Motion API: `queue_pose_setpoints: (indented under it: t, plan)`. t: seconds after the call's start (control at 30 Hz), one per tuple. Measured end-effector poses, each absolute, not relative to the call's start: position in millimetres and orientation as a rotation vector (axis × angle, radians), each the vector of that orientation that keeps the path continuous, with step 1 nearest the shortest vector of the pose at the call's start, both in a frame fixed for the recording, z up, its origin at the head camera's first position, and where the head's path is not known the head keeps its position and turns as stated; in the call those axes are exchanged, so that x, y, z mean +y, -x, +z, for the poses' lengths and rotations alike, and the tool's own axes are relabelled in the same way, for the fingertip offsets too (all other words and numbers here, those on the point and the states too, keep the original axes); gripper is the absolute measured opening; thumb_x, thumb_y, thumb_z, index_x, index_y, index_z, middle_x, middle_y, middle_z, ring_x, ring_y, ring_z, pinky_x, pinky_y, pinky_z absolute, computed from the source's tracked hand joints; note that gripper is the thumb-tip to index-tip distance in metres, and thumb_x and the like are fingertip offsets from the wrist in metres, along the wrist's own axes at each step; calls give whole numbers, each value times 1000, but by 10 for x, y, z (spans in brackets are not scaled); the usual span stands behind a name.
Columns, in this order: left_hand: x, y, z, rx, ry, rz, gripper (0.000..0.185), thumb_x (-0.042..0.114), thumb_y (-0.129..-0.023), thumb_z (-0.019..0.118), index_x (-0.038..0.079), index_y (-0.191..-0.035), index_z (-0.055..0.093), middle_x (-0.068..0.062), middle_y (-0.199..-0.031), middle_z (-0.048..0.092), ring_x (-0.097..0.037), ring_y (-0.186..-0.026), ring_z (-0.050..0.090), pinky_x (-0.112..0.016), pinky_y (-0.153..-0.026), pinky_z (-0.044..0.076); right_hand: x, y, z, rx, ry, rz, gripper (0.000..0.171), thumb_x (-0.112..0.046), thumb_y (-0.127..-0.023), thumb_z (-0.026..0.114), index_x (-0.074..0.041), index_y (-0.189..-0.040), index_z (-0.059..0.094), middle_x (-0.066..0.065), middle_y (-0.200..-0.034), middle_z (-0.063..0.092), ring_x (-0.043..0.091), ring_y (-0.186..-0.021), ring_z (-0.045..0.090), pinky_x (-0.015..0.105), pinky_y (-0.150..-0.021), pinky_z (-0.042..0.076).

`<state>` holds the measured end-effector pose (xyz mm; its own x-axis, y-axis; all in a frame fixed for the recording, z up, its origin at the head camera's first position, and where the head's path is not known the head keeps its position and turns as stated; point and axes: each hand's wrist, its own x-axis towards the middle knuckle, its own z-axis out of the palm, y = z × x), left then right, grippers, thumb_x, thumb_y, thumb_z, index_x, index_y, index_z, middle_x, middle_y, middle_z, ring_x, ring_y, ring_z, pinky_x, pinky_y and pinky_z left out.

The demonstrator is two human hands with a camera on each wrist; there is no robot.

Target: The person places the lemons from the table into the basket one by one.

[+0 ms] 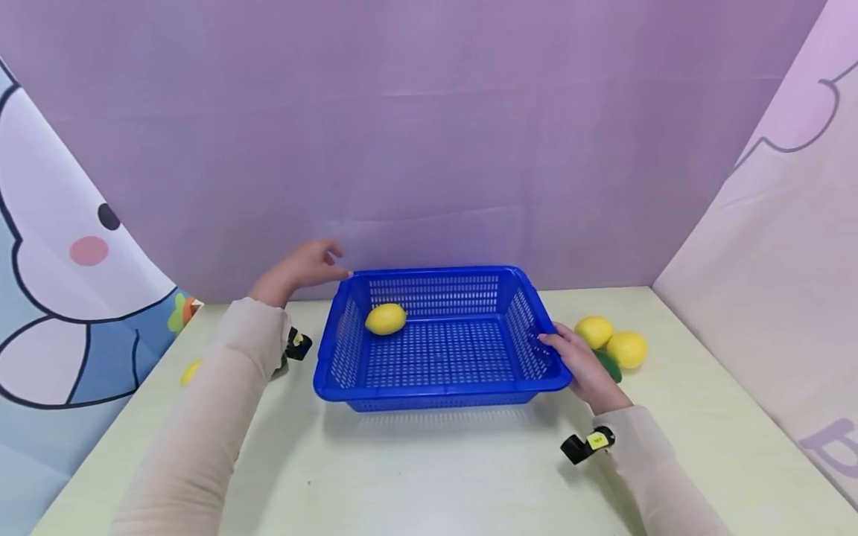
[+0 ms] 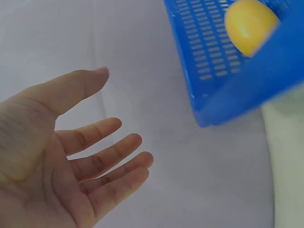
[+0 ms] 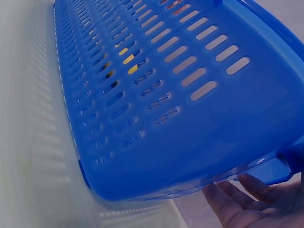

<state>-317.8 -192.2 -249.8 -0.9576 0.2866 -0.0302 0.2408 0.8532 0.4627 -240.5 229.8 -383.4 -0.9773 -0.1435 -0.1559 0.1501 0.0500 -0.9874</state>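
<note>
On the pale green table [image 1: 429,476] the right hand [image 1: 582,366] grips the blue basket [image 1: 439,339] by its right rim, one lemon [image 1: 385,318] lying inside, while the left hand [image 1: 304,268] hovers empty, fingers apart; best keep that rim level so the lemon cannot roll.

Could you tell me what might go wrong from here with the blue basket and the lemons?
1. The right hand holds the blue basket by one side rim only, and the left hand is open and off it; lifted like this, it could tip.
2. The lemon inside lies loose near the far left corner and may roll.
3. The two lemons beside the right hand could get knocked along the table.
</note>
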Motion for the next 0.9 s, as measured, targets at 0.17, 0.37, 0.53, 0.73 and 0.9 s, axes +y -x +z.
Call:
queue_pose_setpoints:
  t: [0.17, 0.37, 0.53, 0.73, 0.9]
  plan:
    - [-2049, 3186, -2587, 2948, -407, 714, 48, 27, -93, 55, -7, -126, 45, -31, -127, 49, -44, -115, 48, -55, -93, 43, 2275, 2414, -3828, 2132, -29, -2015, 57, -27, -100, 41, -4, -148, 20, 22, -124, 47, 17, -92, 60, 33, -80, 55]
    - [-2182, 3187, -2679, 2959, -406, 710, 46, 25, -95, 53, -10, -124, 46, -32, -123, 51, -44, -113, 49, -55, -91, 43, 2256, 2417, -3836, 2131, -26, -2018, 58, -27, -100, 42, -3, -147, 20, 18, -121, 50, 16, -91, 60, 32, -80, 55]
    - [-2293, 3173, -2734, 2963, -417, 694, 47, 28, -95, 53, -10, -123, 47, -33, -122, 51, -45, -112, 49, -56, -91, 44, 2250, 2414, -3850, 2118, -18, -2031, 56, -27, -100, 42, -2, -146, 22, 17, -117, 52, 16, -89, 61, 32, -79, 55]
    - [-2408, 3141, -2811, 2972, -405, 674, 50, 31, -96, 51, -9, -125, 47, -32, -121, 52, -44, -112, 50, -55, -90, 45, 2257, 2422, -3864, 2117, -8, -2030, 56, -26, -100, 41, -4, -148, 20, 24, -125, 47, 17, -91, 61, 34, -80, 55]
    - [-2494, 3135, -2893, 2993, -424, 682, 48, 30, -96, 52, -8, -123, 48, -31, -120, 54, -43, -110, 51, -55, -90, 45, 2274, 2424, -3861, 2118, -12, -2028, 56, -26, -100, 40, -4, -148, 21, 23, -125, 47, 18, -91, 61, 34, -81, 55]
